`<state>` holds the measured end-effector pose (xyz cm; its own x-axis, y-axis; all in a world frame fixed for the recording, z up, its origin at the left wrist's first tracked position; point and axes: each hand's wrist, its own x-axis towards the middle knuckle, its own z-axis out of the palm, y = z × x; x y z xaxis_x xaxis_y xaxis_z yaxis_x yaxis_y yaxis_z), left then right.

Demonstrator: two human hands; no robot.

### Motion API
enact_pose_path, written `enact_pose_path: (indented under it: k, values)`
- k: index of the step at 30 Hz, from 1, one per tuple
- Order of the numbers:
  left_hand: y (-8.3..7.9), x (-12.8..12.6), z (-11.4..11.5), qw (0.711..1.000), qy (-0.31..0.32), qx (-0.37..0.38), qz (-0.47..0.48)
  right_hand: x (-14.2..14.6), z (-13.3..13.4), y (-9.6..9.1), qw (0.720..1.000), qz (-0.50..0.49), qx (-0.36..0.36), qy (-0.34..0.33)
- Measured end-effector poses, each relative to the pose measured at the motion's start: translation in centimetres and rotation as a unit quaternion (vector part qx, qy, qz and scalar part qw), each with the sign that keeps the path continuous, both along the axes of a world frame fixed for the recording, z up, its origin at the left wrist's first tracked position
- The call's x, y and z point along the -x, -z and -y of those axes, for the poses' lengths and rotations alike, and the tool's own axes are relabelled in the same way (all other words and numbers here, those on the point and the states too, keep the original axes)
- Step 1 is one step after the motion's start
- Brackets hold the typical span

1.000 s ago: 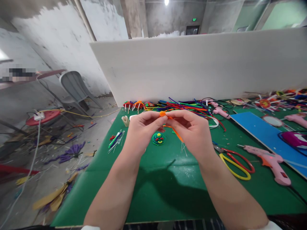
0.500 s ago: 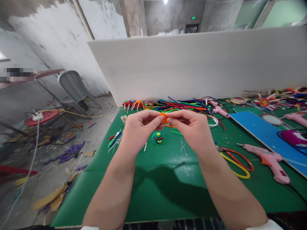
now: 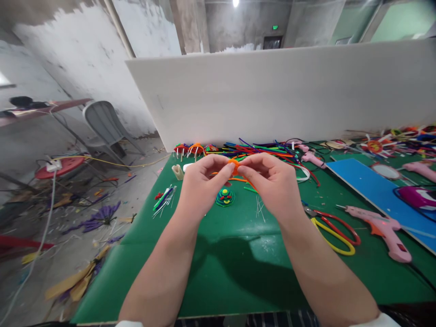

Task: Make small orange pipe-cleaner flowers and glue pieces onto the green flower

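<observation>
Above the green table (image 3: 235, 281), both hands meet over a small orange pipe cleaner (image 3: 234, 166), bent into a compact curl. My left hand (image 3: 204, 184) pinches its left side between thumb and fingers. On the other side, my right hand (image 3: 272, 181) pinches it too, and an orange strand trails below those fingers. Part of the curl is hidden by the fingertips. Just below the hands lies a green and blue coiled disc (image 3: 225, 197) with yellow and red bits on it. Thin white sticks (image 3: 260, 209) rest beneath my right hand.
Red-and-yellow-handled scissors (image 3: 335, 231) and a pink glue gun (image 3: 381, 227) lie at the right, beside a blue board (image 3: 381, 193). Piled pipe cleaners (image 3: 259, 149) line the back, before a white panel (image 3: 272, 95). Short stems and sticks (image 3: 164, 200) lie left.
My left hand has shifted slightly right and now covers most of a short white stick. An orange strand shows below my right fingers. Both hands keep their pinch on the curl.
</observation>
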<state>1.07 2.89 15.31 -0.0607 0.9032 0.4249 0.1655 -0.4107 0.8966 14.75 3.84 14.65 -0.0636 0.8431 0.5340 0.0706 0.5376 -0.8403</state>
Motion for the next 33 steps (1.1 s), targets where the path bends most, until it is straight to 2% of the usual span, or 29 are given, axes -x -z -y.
enact_pose_path:
  k: [8, 18, 23, 28, 33]
  values:
    - [-0.02, 0.46, 0.38, 0.997, -0.001, -0.017, -0.075, -0.47, 0.3, -0.27, 0.994, 0.086, -0.06, 0.037]
    - [-0.05, 0.35, 0.46, 0.996, -0.005, -0.021, -0.082, -0.01, 0.75, 0.07, 0.98, 0.127, -0.13, 0.08]
    - [0.02, 0.41, 0.47, 0.997, 0.001, -0.017, -0.078, -0.16, 0.68, -0.1, 0.979, 0.135, -0.134, 0.07]
    - [-0.09, 0.37, 0.61, 0.998, 0.005, -0.013, -0.061, -0.65, 0.6, -0.33, 0.986, 0.125, -0.103, 0.036]
    - [-0.17, 0.22, 0.7, 0.999, -0.023, -0.003, -0.023, -0.74, 0.63, -0.24, 0.992, 0.089, -0.085, -0.002]
